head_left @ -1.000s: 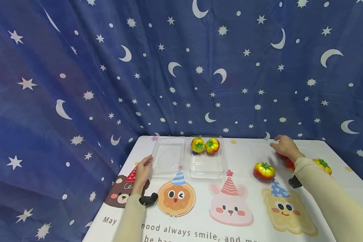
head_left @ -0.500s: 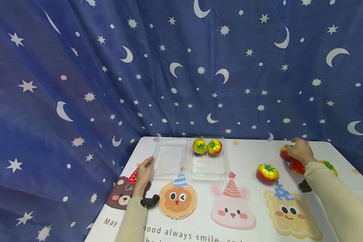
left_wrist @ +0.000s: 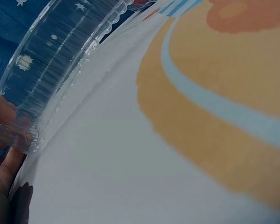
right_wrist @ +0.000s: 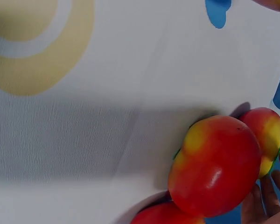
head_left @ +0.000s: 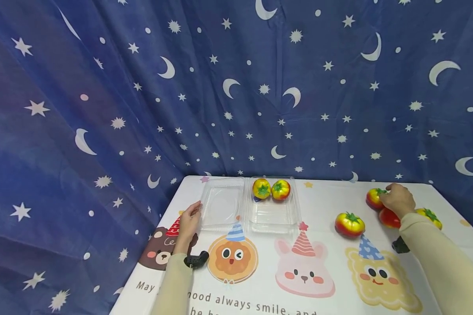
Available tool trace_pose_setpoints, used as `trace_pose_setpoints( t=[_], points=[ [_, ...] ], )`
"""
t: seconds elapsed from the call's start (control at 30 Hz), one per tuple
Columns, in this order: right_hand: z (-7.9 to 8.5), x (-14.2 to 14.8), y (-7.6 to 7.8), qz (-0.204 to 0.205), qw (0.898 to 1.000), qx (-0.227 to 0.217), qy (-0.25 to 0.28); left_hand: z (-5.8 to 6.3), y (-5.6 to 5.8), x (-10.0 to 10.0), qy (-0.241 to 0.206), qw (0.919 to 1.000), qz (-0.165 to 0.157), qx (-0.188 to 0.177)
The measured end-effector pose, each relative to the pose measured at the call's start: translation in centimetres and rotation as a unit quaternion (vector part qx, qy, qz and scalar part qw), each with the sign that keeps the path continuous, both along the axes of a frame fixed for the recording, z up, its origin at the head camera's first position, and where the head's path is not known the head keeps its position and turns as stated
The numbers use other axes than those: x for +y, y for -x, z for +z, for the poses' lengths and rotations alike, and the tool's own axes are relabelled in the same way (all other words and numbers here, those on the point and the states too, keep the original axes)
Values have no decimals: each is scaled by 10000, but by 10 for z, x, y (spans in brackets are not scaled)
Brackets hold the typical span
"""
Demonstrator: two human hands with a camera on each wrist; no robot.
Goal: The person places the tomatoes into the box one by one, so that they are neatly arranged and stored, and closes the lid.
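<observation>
My left hand is at the left edge of an open clear plastic clamshell box; the left wrist view shows fingers around the corner of its lid. Two red-yellow toy tomatoes with green leaf tops, one of them a tomato, sit in the back of the box's right half. At the right, my right hand reaches over a group of tomatoes. Its loosely bent fingers are at the rear tomato, which rests on the table. A redder tomato lies just in front, under the hand.
Apart from the group stands one tomato, between it and the box. Another tomato is partly hidden by the right sleeve. A white cartoon-printed cloth covers the table, with a starry blue curtain behind.
My right hand has come down and to the right, from behind the tomato group to the rear tomato, uncovering it. The left hand stays at the box. The view shifts slightly.
</observation>
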State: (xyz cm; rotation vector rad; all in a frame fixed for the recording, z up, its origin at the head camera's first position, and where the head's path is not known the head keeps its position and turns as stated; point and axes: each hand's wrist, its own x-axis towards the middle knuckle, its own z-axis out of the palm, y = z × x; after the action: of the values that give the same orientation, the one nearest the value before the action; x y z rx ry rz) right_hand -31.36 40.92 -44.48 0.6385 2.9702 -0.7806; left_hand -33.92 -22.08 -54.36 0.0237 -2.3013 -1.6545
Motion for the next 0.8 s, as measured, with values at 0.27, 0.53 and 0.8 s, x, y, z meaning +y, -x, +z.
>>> trace_pose_setpoints(
  t=[0.27, 0.53, 0.8],
  points=[
    [2, -4, -3, -213, 9994, 125, 243, 1, 0, 0, -14, 10000, -9, -39],
    [4, -11, -3, -316, 9985, -142, 429, 2, -1, 0, -54, 10000, 11, 16],
    [1, -18, 0, 40, 9994, -58, 327, 2, -1, 0, -76, 9999, 0, 67]
  ],
)
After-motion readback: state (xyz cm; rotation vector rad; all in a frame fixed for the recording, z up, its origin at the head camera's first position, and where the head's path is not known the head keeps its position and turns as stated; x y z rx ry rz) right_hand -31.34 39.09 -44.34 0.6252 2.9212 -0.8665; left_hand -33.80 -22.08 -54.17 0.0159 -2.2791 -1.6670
